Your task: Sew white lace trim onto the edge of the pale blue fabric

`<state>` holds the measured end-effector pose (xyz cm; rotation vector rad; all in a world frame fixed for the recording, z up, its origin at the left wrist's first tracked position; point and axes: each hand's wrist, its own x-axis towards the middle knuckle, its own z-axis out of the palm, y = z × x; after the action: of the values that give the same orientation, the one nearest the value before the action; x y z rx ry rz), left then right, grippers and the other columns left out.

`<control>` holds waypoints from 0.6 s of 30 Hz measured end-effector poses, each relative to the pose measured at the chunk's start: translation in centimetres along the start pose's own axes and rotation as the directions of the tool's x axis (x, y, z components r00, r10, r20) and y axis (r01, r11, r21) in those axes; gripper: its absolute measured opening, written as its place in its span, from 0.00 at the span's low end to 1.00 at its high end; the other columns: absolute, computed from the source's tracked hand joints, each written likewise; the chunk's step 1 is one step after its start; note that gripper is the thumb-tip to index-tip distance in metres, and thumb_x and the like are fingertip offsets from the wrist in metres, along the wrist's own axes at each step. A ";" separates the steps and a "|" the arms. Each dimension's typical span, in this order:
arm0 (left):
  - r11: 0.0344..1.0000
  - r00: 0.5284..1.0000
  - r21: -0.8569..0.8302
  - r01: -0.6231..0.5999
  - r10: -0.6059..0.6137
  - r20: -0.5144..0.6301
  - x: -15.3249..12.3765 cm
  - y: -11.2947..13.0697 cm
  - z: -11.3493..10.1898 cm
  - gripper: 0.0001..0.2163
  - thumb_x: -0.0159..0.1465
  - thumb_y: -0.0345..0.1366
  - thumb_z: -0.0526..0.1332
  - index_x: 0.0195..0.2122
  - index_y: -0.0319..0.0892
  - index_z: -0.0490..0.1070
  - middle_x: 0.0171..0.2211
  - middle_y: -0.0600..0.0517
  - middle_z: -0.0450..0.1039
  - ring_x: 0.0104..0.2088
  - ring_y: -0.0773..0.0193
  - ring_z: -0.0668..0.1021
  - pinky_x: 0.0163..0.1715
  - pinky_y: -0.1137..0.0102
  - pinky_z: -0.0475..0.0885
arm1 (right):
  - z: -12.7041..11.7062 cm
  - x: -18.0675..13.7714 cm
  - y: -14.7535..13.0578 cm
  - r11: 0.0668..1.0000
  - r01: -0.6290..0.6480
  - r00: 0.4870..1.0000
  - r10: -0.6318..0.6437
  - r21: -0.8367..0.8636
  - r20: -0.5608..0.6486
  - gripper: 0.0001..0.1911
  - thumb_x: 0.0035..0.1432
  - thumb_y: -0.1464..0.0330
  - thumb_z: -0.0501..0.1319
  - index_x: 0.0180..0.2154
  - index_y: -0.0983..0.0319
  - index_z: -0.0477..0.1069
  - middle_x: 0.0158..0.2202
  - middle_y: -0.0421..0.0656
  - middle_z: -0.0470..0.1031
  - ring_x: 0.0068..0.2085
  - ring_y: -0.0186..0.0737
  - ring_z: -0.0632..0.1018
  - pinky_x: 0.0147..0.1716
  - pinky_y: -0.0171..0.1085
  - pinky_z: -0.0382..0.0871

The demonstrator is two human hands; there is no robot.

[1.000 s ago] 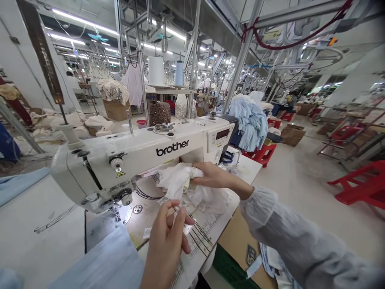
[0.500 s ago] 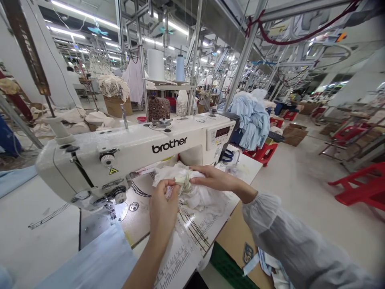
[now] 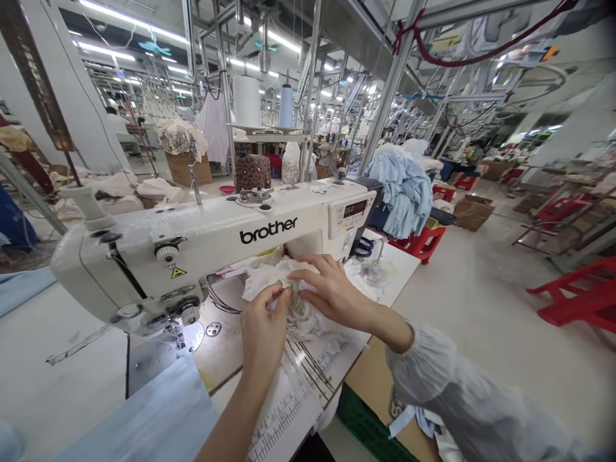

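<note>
Under the arm of a white sewing machine (image 3: 269, 228) lies a loose bunch of thin white fabric (image 3: 260, 279) with a pale yellow-green strip (image 3: 294, 301) in it. My left hand (image 3: 264, 321) is closed, thumb and forefinger pinching at the near side of the strip; the exact bit between the fingertips is hard to make out. Over the bunch from the right reaches my right hand (image 3: 337, 292), its fingers stretched and apart, fingertips touching the strip close to my left fingertips. Light blue fabric (image 3: 154, 410) lies flat by the lit needle area.
Blue-handled scissors (image 3: 364, 248) lie behind the bunch, by the machine's right end. A printed ruler sheet (image 3: 289, 417) covers the table's front edge. Below it stand a cardboard box (image 3: 368, 378) and a green crate (image 3: 368, 423). Red stools (image 3: 577, 295) stand to the right.
My right hand has moved left over the fabric, its fingers now spread close to my left fingertips and covering part of the strip. My left hand stays nearly in place.
</note>
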<state>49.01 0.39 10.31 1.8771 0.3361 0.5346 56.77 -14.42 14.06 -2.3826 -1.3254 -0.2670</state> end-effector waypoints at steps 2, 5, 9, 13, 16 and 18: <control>1.000 1.000 -0.003 -0.008 0.008 0.008 -0.1 0.0 0.0 0.12 0.62 0.44 0.58 0.39 0.43 0.75 0.31 0.50 0.77 0.35 0.60 0.78 0.38 0.65 0.72 | 0.3 0.1 -0.2 0.999 0.024 1.000 -0.023 -0.023 0.006 0.15 0.63 0.71 0.60 0.52 0.57 0.69 0.58 0.50 0.63 0.56 0.53 0.64 0.49 0.51 0.61; 1.000 1.000 -0.001 -0.013 0.013 0.022 -0.4 0.0 0.0 0.12 0.63 0.44 0.58 0.40 0.43 0.75 0.32 0.50 0.77 0.36 0.60 0.78 0.37 0.66 0.72 | 0.7 0.4 0.0 0.999 0.040 0.999 -0.040 -0.025 0.012 0.15 0.62 0.69 0.64 0.51 0.59 0.70 0.53 0.50 0.67 0.53 0.50 0.66 0.47 0.48 0.61; 1.000 1.000 0.028 0.006 -0.007 0.022 -0.5 -0.2 0.1 0.08 0.63 0.40 0.59 0.38 0.42 0.73 0.33 0.51 0.76 0.36 0.61 0.77 0.38 0.65 0.71 | 0.9 0.9 0.5 0.999 0.034 0.999 -0.035 0.020 0.009 0.06 0.62 0.71 0.63 0.42 0.60 0.74 0.46 0.47 0.71 0.49 0.46 0.70 0.46 0.45 0.61; 0.995 0.999 0.097 0.022 -0.026 0.045 -0.5 -0.2 0.5 0.03 0.59 0.31 0.62 0.34 0.41 0.72 0.33 0.54 0.75 0.35 0.63 0.76 0.41 0.64 0.68 | 0.8 1.2 0.8 0.988 0.042 0.999 -0.040 0.146 -0.015 0.03 0.61 0.72 0.63 0.39 0.61 0.73 0.43 0.44 0.72 0.47 0.41 0.72 0.46 0.40 0.65; 0.989 0.998 0.147 0.034 -0.043 0.054 -0.7 0.0 0.9 0.04 0.57 0.29 0.64 0.33 0.40 0.69 0.32 0.55 0.74 0.32 0.64 0.74 0.38 0.66 0.67 | 0.7 1.3 0.7 0.971 0.031 0.999 -0.021 0.237 -0.042 0.01 0.61 0.72 0.63 0.37 0.63 0.73 0.40 0.44 0.72 0.43 0.38 0.74 0.43 0.37 0.68; 0.985 0.997 0.165 0.048 -0.056 0.045 -0.8 0.1 1.2 0.07 0.56 0.29 0.64 0.34 0.41 0.67 0.30 0.57 0.72 0.30 0.66 0.72 0.34 0.68 0.66 | 0.8 1.4 0.6 0.962 0.011 0.998 0.005 0.275 -0.057 0.01 0.60 0.73 0.63 0.36 0.64 0.72 0.39 0.43 0.73 0.41 0.38 0.74 0.43 0.38 0.68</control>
<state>48.91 -1.01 9.91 2.0306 0.4059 0.4354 58.02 -13.26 13.66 -2.1257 -1.2505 -0.1404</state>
